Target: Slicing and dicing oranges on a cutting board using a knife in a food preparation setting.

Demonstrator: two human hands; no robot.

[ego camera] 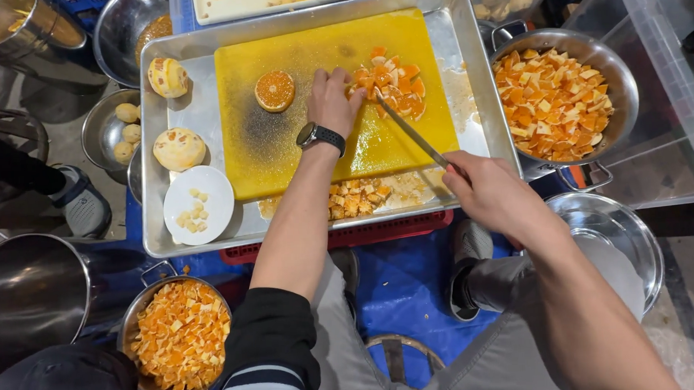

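My left hand, with a dark watch on the wrist, rests fingers-down on a pile of chopped orange pieces on the yellow cutting board. My right hand grips the handle of a knife, whose blade points at the pile. A halved orange lies cut face up to the left of my left hand. The board sits inside a large metal tray.
Two peeled oranges and a small white plate lie on the tray's left. Pans of orange chunks stand at right and lower left. An empty steel bowl sits lower right. A metal pot stands left.
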